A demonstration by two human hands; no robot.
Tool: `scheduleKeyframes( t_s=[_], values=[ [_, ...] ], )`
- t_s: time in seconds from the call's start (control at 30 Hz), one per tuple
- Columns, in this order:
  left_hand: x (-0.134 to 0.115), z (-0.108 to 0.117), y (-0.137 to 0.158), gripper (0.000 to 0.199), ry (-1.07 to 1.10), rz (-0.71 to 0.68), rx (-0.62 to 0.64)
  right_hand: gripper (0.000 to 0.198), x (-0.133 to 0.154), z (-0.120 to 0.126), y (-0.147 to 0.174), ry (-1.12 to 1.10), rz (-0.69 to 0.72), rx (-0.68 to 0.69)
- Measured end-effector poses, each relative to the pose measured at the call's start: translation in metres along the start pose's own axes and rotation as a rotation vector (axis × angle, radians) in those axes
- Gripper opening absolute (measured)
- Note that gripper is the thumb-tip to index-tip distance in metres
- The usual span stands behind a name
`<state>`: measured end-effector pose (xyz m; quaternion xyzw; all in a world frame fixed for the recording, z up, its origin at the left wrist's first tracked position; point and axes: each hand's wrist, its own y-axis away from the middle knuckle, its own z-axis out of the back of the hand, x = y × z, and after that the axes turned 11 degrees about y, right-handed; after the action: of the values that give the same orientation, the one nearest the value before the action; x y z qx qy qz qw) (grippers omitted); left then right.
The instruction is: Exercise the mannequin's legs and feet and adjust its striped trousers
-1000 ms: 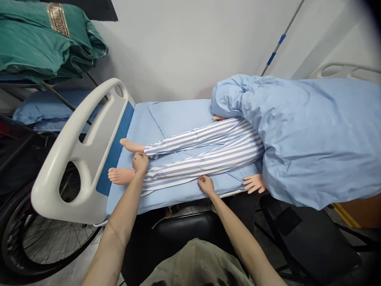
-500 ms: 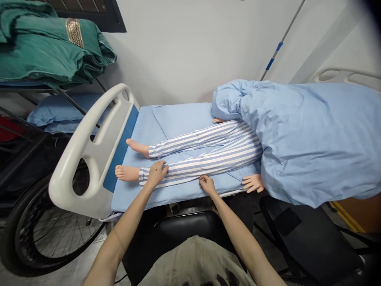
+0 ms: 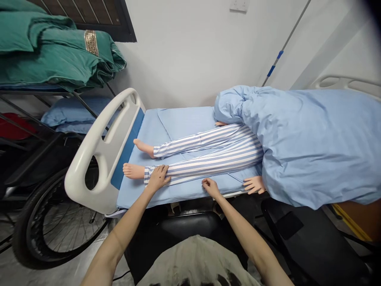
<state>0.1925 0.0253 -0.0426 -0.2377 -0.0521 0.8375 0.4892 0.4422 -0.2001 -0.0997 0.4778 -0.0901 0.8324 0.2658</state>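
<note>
A manikin in blue-and-white striped trousers (image 3: 214, 159) lies on the bed, legs stretched to the left. My left hand (image 3: 158, 178) rests open on the near lower leg, just above the ankle, fingers laid over the cloth. Bare feet stick out of the trouser cuffs, the near foot (image 3: 133, 171) closest to that hand. Beside the near knee, my right hand (image 3: 211, 187) hovers at or just over the blue sheet (image 3: 184, 192), fingers curled in and nothing visible in them. To its right, the manikin's hand (image 3: 254, 184) lies palm down at the mattress edge.
A bunched blue quilt (image 3: 312, 139) covers the manikin's upper body. At the left stands the white footboard (image 3: 89, 159), with a wheelchair wheel (image 3: 59, 222) below. Green folded covers (image 3: 65, 55) lie on a rack. Black chairs (image 3: 321, 234) stand along the bed's near side.
My right hand has come away from the trouser leg, toward the near bed edge. My left hand stays on the lower leg, its fingers flatter. The view has shifted slightly.
</note>
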Motion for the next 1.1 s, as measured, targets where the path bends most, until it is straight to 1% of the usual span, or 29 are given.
scheduleKeyframes(
  t_s=[0.1, 0.17, 0.27, 0.37, 0.47, 0.53, 0.63, 0.73, 0.97, 1.1],
  values=[
    [-0.011, 0.000, -0.002, 0.036, 0.008, 0.022, -0.050, 0.024, 0.010, 0.011, -0.002, 0.083, 0.087, -0.037],
    [-0.018, -0.003, -0.005, 0.031, 0.051, 0.069, -0.106, 0.023, 0.021, 0.017, -0.007, 0.194, 0.207, -0.097],
    [-0.024, -0.010, -0.012, 0.030, 0.117, 0.134, -0.166, 0.023, 0.038, 0.027, -0.019, 0.376, 0.426, -0.197],
    [-0.022, -0.016, -0.020, 0.029, 0.180, 0.211, -0.195, 0.022, 0.054, 0.037, -0.036, 0.475, 0.521, -0.266],
    [-0.018, -0.019, -0.025, 0.029, 0.187, 0.350, -0.242, 0.024, 0.065, 0.043, -0.057, 0.567, 0.534, -0.313],
    [-0.017, -0.021, -0.025, 0.029, 0.149, 0.392, -0.242, 0.026, 0.070, 0.045, -0.071, 0.644, 0.511, -0.315],
    [-0.019, -0.025, -0.023, 0.031, 0.073, 0.356, -0.209, 0.026, 0.071, 0.045, -0.085, 0.759, 0.465, -0.279],
    [-0.021, -0.029, -0.022, 0.031, 0.015, 0.346, -0.228, 0.023, 0.066, 0.043, -0.091, 0.820, 0.455, -0.251],
    [-0.021, -0.035, -0.025, 0.027, -0.005, 0.350, -0.258, 0.021, 0.057, 0.036, -0.089, 0.860, 0.477, -0.317],
    [-0.022, -0.036, -0.027, 0.023, 0.003, 0.388, -0.274, 0.022, 0.057, 0.035, -0.089, 0.861, 0.486, -0.331]
  ],
)
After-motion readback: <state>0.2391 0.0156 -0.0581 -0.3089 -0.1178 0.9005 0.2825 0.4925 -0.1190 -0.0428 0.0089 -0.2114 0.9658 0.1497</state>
